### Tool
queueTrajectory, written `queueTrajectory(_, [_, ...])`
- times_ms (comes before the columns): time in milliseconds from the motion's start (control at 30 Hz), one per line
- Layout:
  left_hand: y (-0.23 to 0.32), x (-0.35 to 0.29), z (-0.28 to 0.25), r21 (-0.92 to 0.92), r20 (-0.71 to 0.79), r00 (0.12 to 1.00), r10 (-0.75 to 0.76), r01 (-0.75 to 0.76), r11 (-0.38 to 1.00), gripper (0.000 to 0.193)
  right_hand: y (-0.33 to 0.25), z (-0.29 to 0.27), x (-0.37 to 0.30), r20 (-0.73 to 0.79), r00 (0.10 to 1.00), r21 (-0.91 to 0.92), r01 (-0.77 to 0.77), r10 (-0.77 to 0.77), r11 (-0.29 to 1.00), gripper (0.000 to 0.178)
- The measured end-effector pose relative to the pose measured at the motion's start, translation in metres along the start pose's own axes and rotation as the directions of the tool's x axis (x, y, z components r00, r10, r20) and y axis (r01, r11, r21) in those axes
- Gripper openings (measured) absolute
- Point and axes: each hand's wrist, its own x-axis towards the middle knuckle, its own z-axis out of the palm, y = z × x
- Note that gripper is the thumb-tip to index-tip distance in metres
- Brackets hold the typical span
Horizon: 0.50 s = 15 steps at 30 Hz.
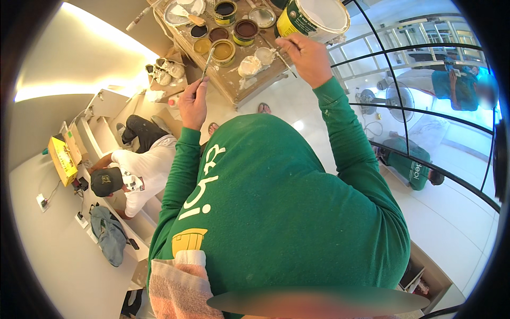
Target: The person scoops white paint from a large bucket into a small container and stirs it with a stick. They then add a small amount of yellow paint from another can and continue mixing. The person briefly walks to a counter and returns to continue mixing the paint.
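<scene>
My left hand (194,105) is closed around a thin stick (207,66), whose far end reaches the rim of a small can of ochre paint (223,52); whether it is a brush I cannot tell. My right hand (308,58) has its fingers pinched together beside a large paint bucket (297,24) with a green and yellow label. Close under those fingers a slim dark-tipped stick (287,64) crosses the table edge; whether they grip it is unclear. Nearby stand a can of dark brown paint (245,31) and a can of black paint (225,10).
Lids and a whitish lump (249,66) lie on the paint-stained table (239,87). A tray with a brush (196,21) is at its far left. On the left, a person in a white shirt (146,165) crouches by drawers. A black-framed glass partition (404,80) stands right.
</scene>
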Motion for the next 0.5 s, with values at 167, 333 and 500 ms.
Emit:
queueTrajectory(167, [0.002,-0.002,-0.001,0.004,-0.006,1.000,0.000,0.000,1.000,0.026,0.003,0.010,0.014,0.049,0.995,-0.085,0.093,-0.089,0.992,0.028])
queueTrajectory(333, [0.005,-0.004,-0.003,0.028,-0.004,1.000,-0.007,0.007,1.000,0.026,0.010,0.015,0.025,0.070,0.988,-0.044,0.140,-0.136,0.989,0.032])
queueTrajectory(500, [0.008,-0.004,-0.004,0.074,-0.004,1.000,-0.006,0.006,0.997,0.025,0.015,0.016,0.026,0.107,0.988,-0.084,0.123,-0.114,0.989,0.033])
